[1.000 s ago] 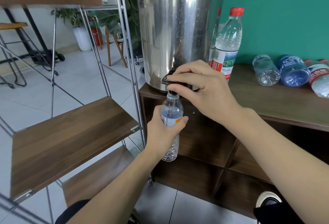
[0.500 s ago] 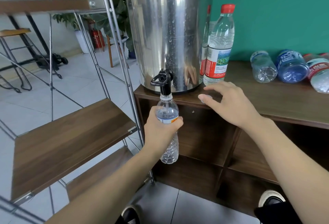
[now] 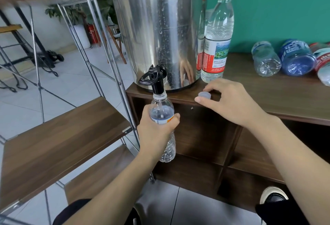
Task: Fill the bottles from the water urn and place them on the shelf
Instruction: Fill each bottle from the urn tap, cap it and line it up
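bottle under urn tap

The wooden cabinet top carries the urn, upright bottles, lying bottles, a cap.

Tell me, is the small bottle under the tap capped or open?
Open. The bottle in the left hand has a bare neck, and the right hand touches a cap on the cabinet.
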`<move>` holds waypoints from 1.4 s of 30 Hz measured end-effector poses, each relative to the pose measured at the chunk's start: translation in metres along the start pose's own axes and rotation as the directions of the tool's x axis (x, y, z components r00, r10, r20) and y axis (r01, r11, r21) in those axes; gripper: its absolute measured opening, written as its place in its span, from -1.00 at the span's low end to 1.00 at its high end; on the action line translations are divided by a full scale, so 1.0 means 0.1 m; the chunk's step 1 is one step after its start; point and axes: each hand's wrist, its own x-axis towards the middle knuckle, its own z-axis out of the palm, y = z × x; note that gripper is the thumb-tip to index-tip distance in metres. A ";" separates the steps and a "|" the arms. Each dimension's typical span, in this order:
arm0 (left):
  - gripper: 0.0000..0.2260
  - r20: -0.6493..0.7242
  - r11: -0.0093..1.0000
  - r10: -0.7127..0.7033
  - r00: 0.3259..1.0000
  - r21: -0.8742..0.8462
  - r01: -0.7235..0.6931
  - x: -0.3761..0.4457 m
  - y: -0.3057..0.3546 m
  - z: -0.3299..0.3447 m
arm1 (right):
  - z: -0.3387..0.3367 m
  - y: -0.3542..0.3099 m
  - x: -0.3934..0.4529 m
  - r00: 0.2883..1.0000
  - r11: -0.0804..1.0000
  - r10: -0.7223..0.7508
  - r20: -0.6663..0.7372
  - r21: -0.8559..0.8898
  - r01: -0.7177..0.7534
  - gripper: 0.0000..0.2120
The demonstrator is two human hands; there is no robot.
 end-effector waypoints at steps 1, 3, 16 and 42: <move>-0.65 -0.004 1.000 0.004 1.000 0.002 -0.004 0.00 0.00 0.00 | 0.00 0.00 0.00 1.000 1.000 -0.003 -0.005 0.003 0.003 -0.60; -0.65 -0.013 1.000 0.002 1.000 0.000 -0.002 -0.01 0.01 0.01 | 0.01 0.00 0.00 1.000 1.000 0.001 -0.014 0.018 0.000 -0.60; -0.63 -0.040 1.000 0.007 0.999 0.016 -0.006 0.01 0.02 0.03 | 0.05 -0.02 -0.01 0.998 0.998 0.068 -0.019 0.002 -0.068 -0.55; -0.62 -0.062 1.000 -0.005 0.998 -0.019 0.004 0.00 0.02 0.05 | 0.04 -0.03 -0.03 0.997 0.997 0.071 -0.013 -0.005 -0.071 -0.51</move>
